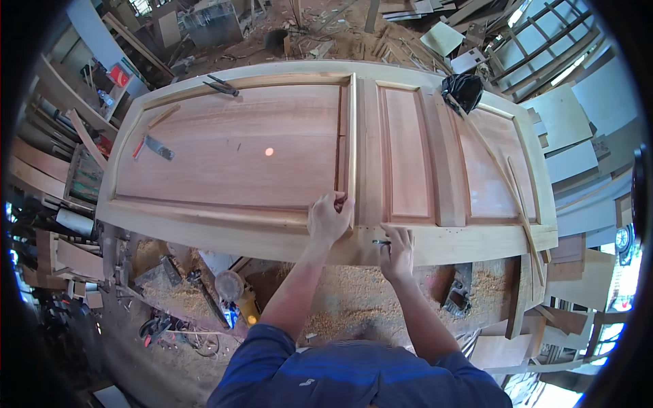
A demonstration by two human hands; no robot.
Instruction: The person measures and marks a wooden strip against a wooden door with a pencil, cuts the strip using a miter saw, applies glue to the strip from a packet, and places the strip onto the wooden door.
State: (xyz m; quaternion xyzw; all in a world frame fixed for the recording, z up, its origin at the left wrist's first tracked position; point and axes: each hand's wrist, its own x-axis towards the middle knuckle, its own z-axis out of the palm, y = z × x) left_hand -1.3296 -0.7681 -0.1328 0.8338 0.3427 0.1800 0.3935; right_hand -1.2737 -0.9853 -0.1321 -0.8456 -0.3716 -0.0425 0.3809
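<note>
A pale wooden panel door (449, 243) with reddish inset panels lies flat in front of me. My left hand (329, 219) is closed with bent fingers at the near end of a light moulding strip (353, 136), which runs along the cross rail beside the large left panel. To its right, my right hand (398, 253) is closed round a short, dark, pencil-like thing (381, 242) just over the door's near rail. Its exact kind is too small to make out.
On the large panel lie a try square (158, 148) and a wood offcut (163, 117). Dark pincers (222, 86) rest on the far rail. A black plastic bag (462, 91) and thin strips (496, 158) lie at right. Below, a sawdust-covered bench holds a metal tool (458, 291).
</note>
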